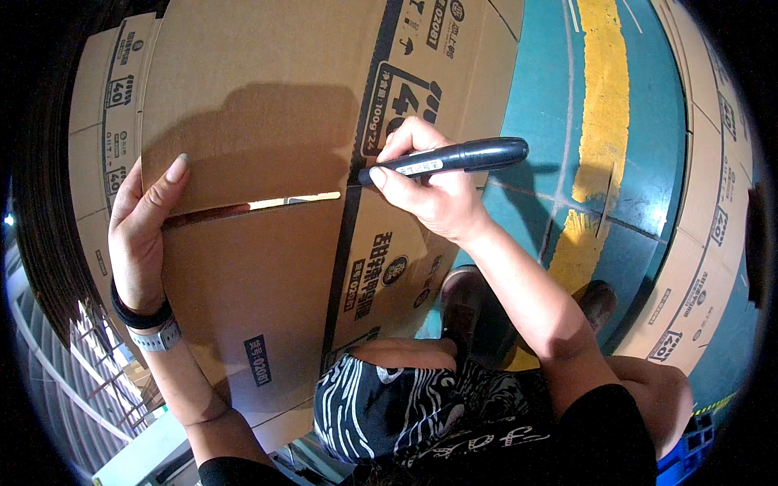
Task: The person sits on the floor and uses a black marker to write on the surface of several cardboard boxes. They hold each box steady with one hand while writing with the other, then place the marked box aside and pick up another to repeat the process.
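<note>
Black marker [458,156], gripped in right hand [442,198] | cardboard [251,283], beneath right hand, edge clasped by left hand [142,215] | risk: looser left hold could let cardboard shift, marker skid

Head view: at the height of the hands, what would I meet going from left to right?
Left hand → right hand holding a black marker → yellow floor stripe → printed brown cardboard on the far side.

Green floor [535,97] with a worn yellow stripe [604,89]
One dark shoe [460,300] stands left of the stripe, another shoe [601,301] to its right.
</note>
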